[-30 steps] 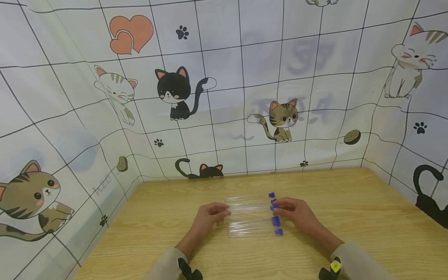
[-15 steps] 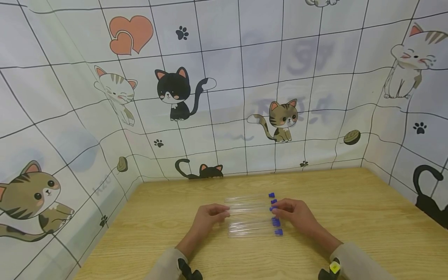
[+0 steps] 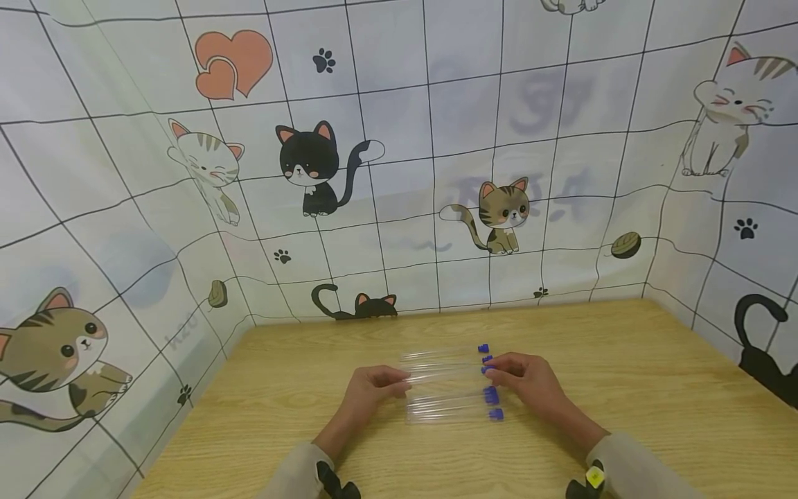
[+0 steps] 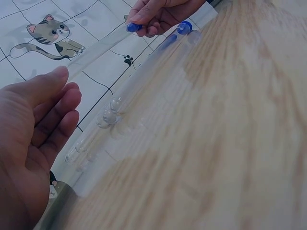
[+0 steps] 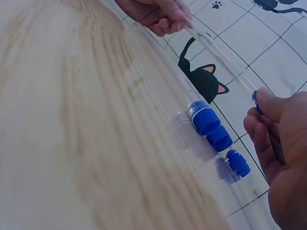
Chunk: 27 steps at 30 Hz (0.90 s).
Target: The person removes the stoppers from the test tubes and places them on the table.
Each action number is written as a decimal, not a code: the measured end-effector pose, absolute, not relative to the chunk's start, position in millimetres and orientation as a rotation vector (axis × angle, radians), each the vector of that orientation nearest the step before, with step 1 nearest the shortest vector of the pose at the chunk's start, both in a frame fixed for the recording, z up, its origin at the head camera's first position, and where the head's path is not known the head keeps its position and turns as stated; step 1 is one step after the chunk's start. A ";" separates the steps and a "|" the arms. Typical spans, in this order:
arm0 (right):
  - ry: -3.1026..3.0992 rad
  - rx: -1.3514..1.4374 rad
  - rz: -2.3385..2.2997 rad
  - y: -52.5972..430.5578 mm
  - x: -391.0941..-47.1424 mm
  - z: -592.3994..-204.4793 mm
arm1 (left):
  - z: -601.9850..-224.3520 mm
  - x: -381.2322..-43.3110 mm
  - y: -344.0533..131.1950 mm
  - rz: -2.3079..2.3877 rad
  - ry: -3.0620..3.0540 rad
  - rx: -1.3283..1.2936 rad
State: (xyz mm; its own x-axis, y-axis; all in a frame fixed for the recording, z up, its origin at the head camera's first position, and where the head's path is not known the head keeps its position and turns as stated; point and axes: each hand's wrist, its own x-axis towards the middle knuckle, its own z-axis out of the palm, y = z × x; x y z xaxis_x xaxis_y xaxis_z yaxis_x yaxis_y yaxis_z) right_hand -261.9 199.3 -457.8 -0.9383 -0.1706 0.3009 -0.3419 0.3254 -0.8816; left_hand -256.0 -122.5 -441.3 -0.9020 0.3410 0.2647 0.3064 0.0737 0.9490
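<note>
A clear test tube (image 5: 225, 60) with a blue cap (image 4: 134, 27) is held raised above the table between both hands. My left hand (image 3: 369, 395) pinches its plain end between thumb and fingers. At the other end, my right hand (image 3: 530, 381) pinches the blue cap, partly hiding it. Several more clear tubes (image 3: 445, 410) lie side by side on the table under and around the held one. Their blue caps (image 5: 206, 117) all point to the right, towards my right hand. The tubes are see-through, so their outlines are faint in the head view.
A wood-grain table (image 3: 299, 409) spreads beneath the hands. Behind it and along both sides hangs a white gridded sheet (image 3: 405, 229) printed with cartoon cats. Dark straps (image 3: 337, 482) are worn at both wrists, over light sleeves.
</note>
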 end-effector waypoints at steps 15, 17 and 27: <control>-2.410 0.461 1.641 199.4 -261.7 -457.7 | -440.3 -254.4 -121.9 2.005 2.259 0.717; -2.411 0.462 1.629 199.5 -261.9 -457.8 | -440.9 -255.2 -122.2 1.999 2.263 0.718; -2.419 0.471 1.722 199.7 -263.1 -459.3 | -464.4 -273.8 -125.7 2.009 2.330 0.677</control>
